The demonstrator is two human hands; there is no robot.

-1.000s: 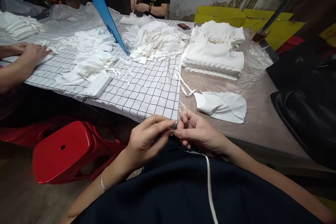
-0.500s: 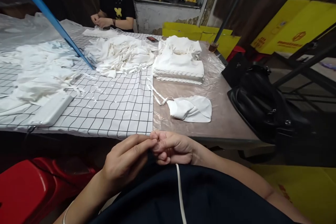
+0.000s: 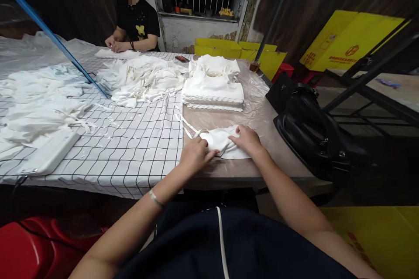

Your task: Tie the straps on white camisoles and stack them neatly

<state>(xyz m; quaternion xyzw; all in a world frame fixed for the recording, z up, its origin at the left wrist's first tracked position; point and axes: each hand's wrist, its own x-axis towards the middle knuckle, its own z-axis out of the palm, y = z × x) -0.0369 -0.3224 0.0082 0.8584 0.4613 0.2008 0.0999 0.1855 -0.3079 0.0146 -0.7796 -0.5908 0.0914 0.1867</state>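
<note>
A folded white cloth piece (image 3: 224, 143) with thin straps (image 3: 186, 123) at its left end lies on the brown, plastic-covered part of the table. My left hand (image 3: 195, 153) is on its left end, fingers curled at the base of the straps and thumb pointing right along the cloth. At the upper right edge, my right hand (image 3: 247, 139) pinches the cloth between thumb and fingers. Behind it sits a neat stack of white cloth pieces (image 3: 214, 91). Part of the cloth is hidden beneath both hands.
Loose white cloth heaps (image 3: 144, 78) cover the checked tablecloth (image 3: 137, 148). A white box-shaped device (image 3: 50, 152) lies at left, below a slanting blue pole (image 3: 49, 30). Black bags (image 3: 317, 135) stand at the table's right edge. Another person (image 3: 137, 26) sits across. Red stools (image 3: 22, 248) are lower left.
Both my hands have parted from each other near my lap and reached forward onto the white cloth piece. The view has shifted slightly; the person across keeps their hands together.
</note>
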